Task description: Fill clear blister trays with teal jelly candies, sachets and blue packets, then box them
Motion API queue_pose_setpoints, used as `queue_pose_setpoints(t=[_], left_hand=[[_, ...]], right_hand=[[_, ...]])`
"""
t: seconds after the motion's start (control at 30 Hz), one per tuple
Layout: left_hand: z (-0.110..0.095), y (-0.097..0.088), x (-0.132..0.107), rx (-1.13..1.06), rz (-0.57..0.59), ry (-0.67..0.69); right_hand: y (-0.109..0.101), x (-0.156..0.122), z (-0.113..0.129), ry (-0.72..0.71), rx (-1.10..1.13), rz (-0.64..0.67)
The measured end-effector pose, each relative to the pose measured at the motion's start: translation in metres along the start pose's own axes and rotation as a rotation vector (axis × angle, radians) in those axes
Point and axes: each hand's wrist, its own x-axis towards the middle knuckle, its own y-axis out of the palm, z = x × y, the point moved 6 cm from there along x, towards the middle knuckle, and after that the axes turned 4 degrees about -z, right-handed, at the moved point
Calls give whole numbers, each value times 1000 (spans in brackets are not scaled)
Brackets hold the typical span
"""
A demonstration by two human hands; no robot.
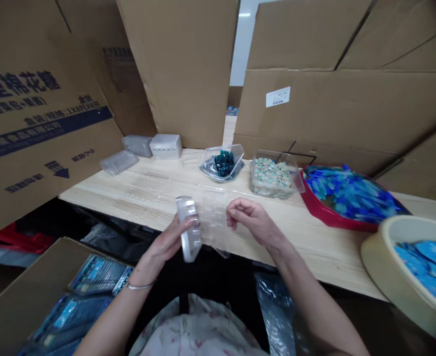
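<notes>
In the middle of the view, my left hand [176, 236] grips a stack of clear plastic trays [189, 230], tilted on edge at the front of the table. A single clear plastic tray [214, 217], thin and see-through, spans the gap between that stack and my right hand [248, 220]. The fingers of my right hand are curled and pinched at this tray's right edge. Motion and transparency blur where the tray meets the stack, so I cannot tell whether they touch.
Behind are a bag of dark green pieces [224, 163], a container of small packets [271, 173], a red tray [317, 210] with blue pieces and a cream basin [373, 252]. More tray stacks [166, 147] stand back left. A carton [60, 259] holds filled packs. Cardboard walls surround the table [299, 237].
</notes>
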Motion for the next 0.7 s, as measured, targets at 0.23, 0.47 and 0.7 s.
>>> queue_pose_setpoints(t=[0.23, 0.47, 0.7], left_hand=[[-10, -40, -15, -22, -215, -64], [-8, -18, -20, -5, -178, -66], [0, 10, -8, 15, 52, 9]], right_hand=[[-16, -51, -2, -206, -1191, 263], [6, -59, -73, -280, -1680, 389], [22, -19, -17, -232, -591, 38]])
